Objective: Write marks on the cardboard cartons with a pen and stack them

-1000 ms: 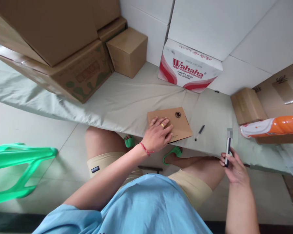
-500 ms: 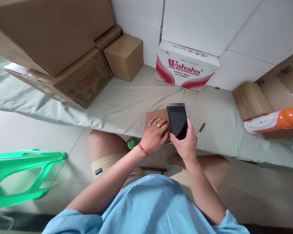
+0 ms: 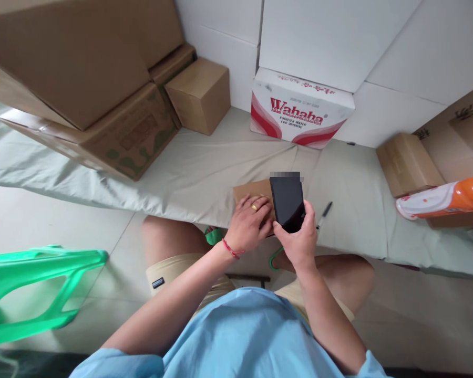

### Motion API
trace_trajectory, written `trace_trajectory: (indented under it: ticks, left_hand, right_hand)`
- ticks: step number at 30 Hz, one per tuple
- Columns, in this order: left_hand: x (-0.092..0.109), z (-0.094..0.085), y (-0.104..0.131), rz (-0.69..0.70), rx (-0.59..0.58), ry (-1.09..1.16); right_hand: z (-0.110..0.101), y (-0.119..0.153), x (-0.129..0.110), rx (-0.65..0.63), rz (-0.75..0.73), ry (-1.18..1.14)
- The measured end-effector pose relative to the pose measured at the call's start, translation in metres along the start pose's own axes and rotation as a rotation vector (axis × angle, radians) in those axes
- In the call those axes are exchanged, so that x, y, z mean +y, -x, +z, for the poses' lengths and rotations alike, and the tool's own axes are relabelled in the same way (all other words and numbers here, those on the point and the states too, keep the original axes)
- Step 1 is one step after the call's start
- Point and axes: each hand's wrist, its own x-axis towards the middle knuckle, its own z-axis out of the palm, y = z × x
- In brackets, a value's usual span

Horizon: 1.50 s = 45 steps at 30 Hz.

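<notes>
In my right hand (image 3: 299, 236) is a black smartphone (image 3: 287, 202), gripped by its lower end with the thumb on the near left corner and the fingers along the right edge. Its screen is dark. My left hand (image 3: 249, 220), with a gold ring and a red wrist cord, lies flat, palm down, on a brown piece of cardboard (image 3: 244, 190) at the front edge of the cloth. The phone covers the right part of the cardboard. Just right of my right hand a pen (image 3: 325, 214) rests on the cloth.
Pale cloth (image 3: 205, 163) covers the long surface. Cardboard boxes (image 3: 199, 97) stand at the back left, a white and red Wahaha carton (image 3: 299, 113) against the wall. To the right are more boxes (image 3: 408, 163) and an orange-white bottle (image 3: 441, 199). A green stool (image 3: 63, 310) stands on the floor at left.
The view has shifted slightly, so everything sits a little lower in the picture. Both hands keep their places on the cardboard and the phone.
</notes>
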Motion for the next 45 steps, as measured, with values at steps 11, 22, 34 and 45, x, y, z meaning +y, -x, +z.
trace_trajectory:
  ticks: [11,22,34,45]
  left_hand:
    - [-0.004,-0.017,0.001,0.147,-0.224,-0.102]
    - [-0.02,-0.059,0.002,0.207,-0.379,-0.017]
    - [-0.031,-0.01,-0.047,-0.223,-0.125,-0.164]
    - [-0.025,-0.015,-0.047,-0.252,-0.149,-0.168]
  right_hand:
    - [0.0,-0.003,-0.002,-0.003,0.153,-0.048]
    - [-0.009,0.007,-0.012,-0.042,0.181,-0.084]
    - [-0.002,0.012,-0.006,0.073,0.121,0.011]
    - [0.012,0.013,-0.013,0.048,0.062,0.048]
